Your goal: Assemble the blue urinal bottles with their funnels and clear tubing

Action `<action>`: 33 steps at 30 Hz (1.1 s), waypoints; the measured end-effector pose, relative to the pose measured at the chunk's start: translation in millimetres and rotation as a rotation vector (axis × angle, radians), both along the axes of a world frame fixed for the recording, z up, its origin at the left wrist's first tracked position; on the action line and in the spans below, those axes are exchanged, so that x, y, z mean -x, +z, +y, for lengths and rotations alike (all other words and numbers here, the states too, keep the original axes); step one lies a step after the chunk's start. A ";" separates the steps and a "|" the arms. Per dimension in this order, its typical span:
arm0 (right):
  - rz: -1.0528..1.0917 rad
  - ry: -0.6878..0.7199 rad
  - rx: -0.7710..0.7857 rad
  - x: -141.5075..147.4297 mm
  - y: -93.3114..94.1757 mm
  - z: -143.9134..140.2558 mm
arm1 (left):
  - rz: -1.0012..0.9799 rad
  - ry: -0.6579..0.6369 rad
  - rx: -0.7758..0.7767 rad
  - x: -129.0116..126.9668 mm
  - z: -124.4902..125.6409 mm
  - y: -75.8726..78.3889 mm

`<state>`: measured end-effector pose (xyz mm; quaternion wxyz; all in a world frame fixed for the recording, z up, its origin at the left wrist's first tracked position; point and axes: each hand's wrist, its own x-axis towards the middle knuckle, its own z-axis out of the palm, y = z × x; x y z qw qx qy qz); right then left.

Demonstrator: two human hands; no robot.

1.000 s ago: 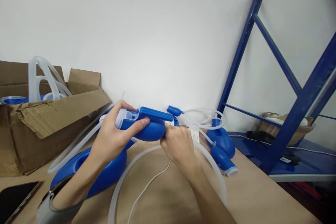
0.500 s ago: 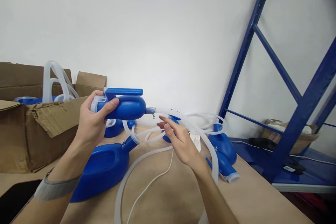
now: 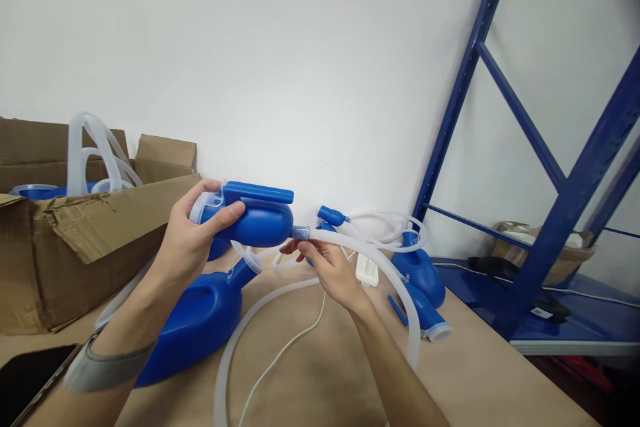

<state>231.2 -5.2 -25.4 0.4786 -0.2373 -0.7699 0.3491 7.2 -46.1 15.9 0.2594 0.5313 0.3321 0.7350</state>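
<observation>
My left hand (image 3: 193,233) is closed round a blue plastic urinal head (image 3: 260,221), which has a flat handle on top and a clear cap at its left end. A translucent hose (image 3: 350,240) is joined to the clear nozzle (image 3: 301,232) at its right end. Just under that joint is my right hand (image 3: 327,267), its fingers bent together against it. What they pinch is hidden. Below my left hand, a large blue urinal bottle (image 3: 195,327) lies on the table, its clear-rimmed mouth pointing up and right.
On the left stands an open cardboard box (image 3: 100,253) with hoses and blue parts. Another blue bottle (image 3: 420,273) and a blue urinal head (image 3: 425,310) lie right. A white power strip (image 3: 367,270), white cable (image 3: 290,343), dark phone (image 3: 33,373) and blue rack (image 3: 460,93) surround the work.
My right hand has risen to the nozzle joint and its spread fingers have closed in. The held urinal head has shifted right and slightly down. A small wire clip hanging there is now hidden.
</observation>
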 end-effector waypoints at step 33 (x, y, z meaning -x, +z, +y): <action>-0.006 0.034 0.190 10.7 1.8 -8.9 | 0.219 0.074 0.098 10.1 -7.6 8.3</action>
